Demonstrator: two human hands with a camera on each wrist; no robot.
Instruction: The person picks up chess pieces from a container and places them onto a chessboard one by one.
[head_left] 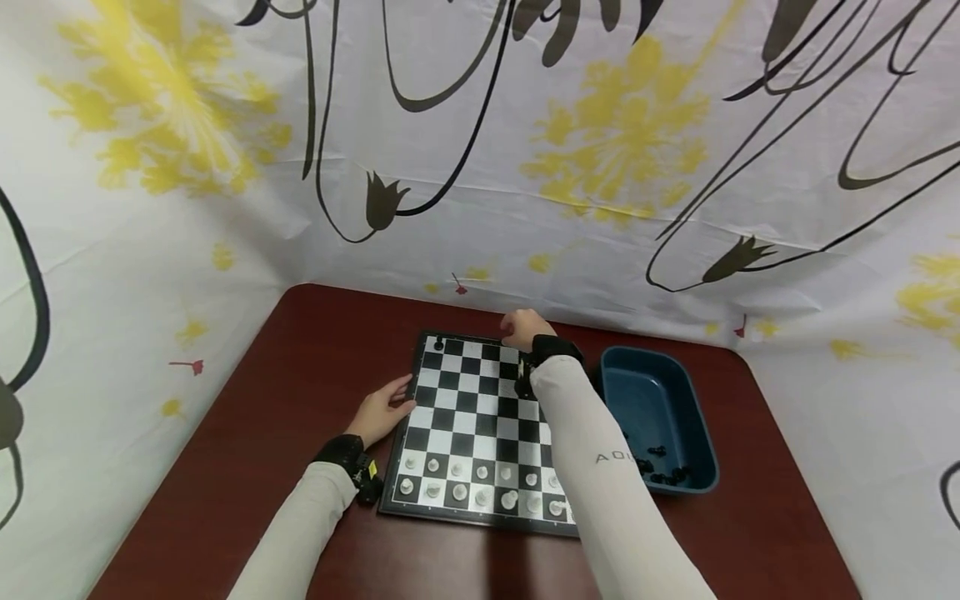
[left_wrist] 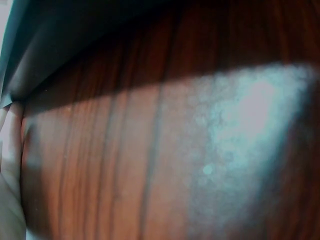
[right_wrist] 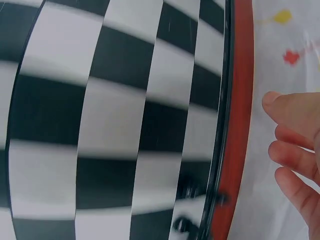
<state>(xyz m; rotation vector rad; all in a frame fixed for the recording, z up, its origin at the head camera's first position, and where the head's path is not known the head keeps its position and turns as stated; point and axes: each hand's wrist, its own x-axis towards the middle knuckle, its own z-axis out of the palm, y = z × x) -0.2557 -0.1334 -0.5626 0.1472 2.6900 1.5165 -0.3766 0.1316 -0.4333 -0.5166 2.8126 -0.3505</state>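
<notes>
A black-and-white chessboard [head_left: 465, 408] lies on the dark red table, with two rows of white chess pieces [head_left: 460, 492] along its near side. One black chess piece [head_left: 438, 343] stands in the far left corner. My left hand [head_left: 382, 410] rests at the board's left edge, fingers and thumb extended against it. Over the far edge hovers my right hand [head_left: 522, 327]; its bent fingers [right_wrist: 292, 150] and thumb are spread apart with nothing between them. Near that edge, several blurred black pieces [right_wrist: 182, 224] show in the right wrist view; my right hand and wrist hide this corner in the head view.
Right of the board stands a blue plastic bin [head_left: 611, 375] with several black pieces [head_left: 667, 477] lying in its near end. My right forearm [head_left: 600, 467] crosses the board's right side. Patterned white cloth [head_left: 465, 250] hangs behind the table [head_left: 330, 333].
</notes>
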